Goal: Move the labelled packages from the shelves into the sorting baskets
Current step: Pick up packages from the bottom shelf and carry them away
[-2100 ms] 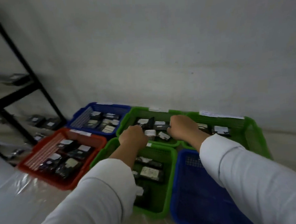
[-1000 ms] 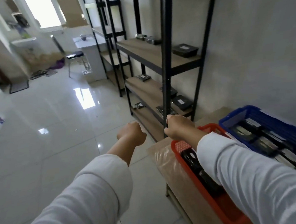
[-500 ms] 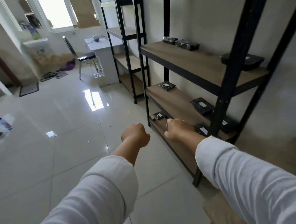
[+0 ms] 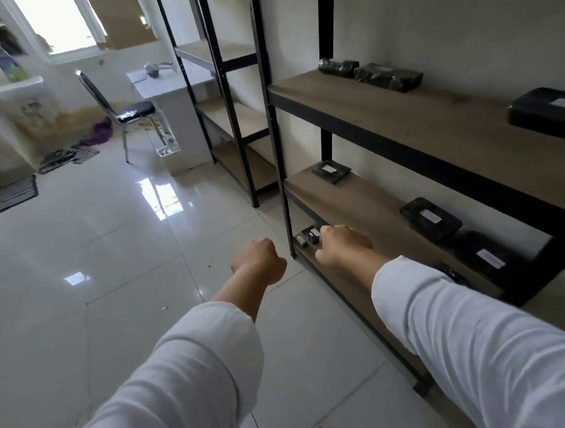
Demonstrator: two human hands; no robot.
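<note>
A: Presently, where are the black plastic-wrapped labelled packages point(image 4: 430, 218)?
B: On the black-framed wooden shelves point(image 4: 411, 118).
A: Grip state?
B: Left hand point(image 4: 258, 260) and right hand point(image 4: 342, 245) are both curled into fists, holding nothing, above the glossy tiled floor point(image 4: 109, 246).

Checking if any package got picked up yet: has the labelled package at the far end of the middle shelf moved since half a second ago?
No. The labelled package still lies at the middle shelf's far end, beside the black upright.

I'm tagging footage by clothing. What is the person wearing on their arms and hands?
Both arms are in loose white long sleeves, left sleeve and right sleeve, ending short of the wrists. The left hand and right hand are bare: no gloves, watch or rings visible.
</note>
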